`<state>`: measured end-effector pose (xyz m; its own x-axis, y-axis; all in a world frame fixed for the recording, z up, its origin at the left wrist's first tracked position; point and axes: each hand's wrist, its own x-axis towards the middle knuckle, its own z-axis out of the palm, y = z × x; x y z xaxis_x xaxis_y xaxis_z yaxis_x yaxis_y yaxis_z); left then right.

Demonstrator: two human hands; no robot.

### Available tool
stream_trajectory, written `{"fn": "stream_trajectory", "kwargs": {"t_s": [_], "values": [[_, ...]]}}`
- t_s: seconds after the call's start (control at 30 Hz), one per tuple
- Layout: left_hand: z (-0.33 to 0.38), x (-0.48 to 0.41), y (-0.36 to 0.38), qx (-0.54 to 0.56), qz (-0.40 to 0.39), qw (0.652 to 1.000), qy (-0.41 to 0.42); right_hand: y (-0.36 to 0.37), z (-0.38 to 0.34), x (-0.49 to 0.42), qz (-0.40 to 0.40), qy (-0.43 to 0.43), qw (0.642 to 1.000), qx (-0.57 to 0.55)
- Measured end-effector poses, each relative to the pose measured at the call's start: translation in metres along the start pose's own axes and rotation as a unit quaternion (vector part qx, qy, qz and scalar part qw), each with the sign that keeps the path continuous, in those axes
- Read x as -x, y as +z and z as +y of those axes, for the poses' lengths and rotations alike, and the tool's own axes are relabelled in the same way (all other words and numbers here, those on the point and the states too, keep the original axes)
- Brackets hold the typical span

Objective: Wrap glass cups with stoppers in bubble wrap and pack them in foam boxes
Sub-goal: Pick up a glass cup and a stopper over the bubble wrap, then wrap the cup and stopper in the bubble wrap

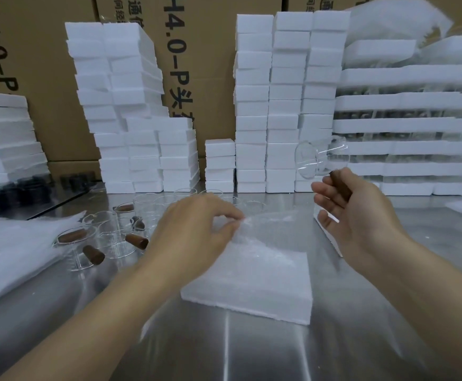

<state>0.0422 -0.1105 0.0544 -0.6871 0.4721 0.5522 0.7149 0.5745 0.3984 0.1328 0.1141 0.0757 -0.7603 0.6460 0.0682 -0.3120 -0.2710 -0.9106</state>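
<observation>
**A:** Where is the glass cup (320, 158)?

**B:** In the air, tipped sideways, up and to the right of the bubble wrap stack (252, 287). The right hand (361, 215), fingers loosely curled, holds it by the brown stopper (339, 182).

**A:** And the left hand (197, 229)?

**B:** It pinches the far corner of the top sheet (242, 228). Separate one sheet only, lay it flat, then centre the cup on it before rolling.

Left hand (197, 229), right hand (361, 215): curled grips.
</observation>
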Motion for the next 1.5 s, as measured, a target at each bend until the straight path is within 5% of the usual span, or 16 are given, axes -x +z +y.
{"fn": "stream_trajectory", "kwargs": {"t_s": [0.13,0.3,0.6,0.73,0.87,1.2,1.37,1.5], "values": [[0.006,0.004,0.001,-0.011,0.010,1.000,0.016,-0.003,-0.005,-0.001,-0.012,0.022,0.999,-0.025],[0.022,0.017,0.014,-0.041,-0.079,0.995,0.053,-0.004,-0.003,0.001,-0.038,0.048,0.997,-0.043],[0.022,0.019,0.016,-0.033,-0.138,0.990,0.008,-0.003,-0.003,0.002,-0.049,0.055,0.996,-0.049],[0.015,0.014,0.018,-0.035,-0.091,0.995,0.004,-0.002,-0.003,0.002,-0.060,0.044,0.997,-0.027],[0.008,0.004,0.019,0.114,-0.035,0.992,-0.036,-0.001,-0.002,0.002,-0.089,0.042,0.995,0.017],[0.008,-0.007,0.001,0.363,0.151,0.904,-0.167,0.007,0.006,0.015,-0.275,-0.004,0.936,0.219],[0.008,-0.007,-0.003,0.380,0.249,0.882,-0.125,0.010,0.011,0.020,-0.269,-0.034,0.909,0.316],[0.014,-0.003,-0.003,0.302,0.254,0.919,-0.019,0.010,0.012,0.021,-0.256,-0.027,0.906,0.337]]}}
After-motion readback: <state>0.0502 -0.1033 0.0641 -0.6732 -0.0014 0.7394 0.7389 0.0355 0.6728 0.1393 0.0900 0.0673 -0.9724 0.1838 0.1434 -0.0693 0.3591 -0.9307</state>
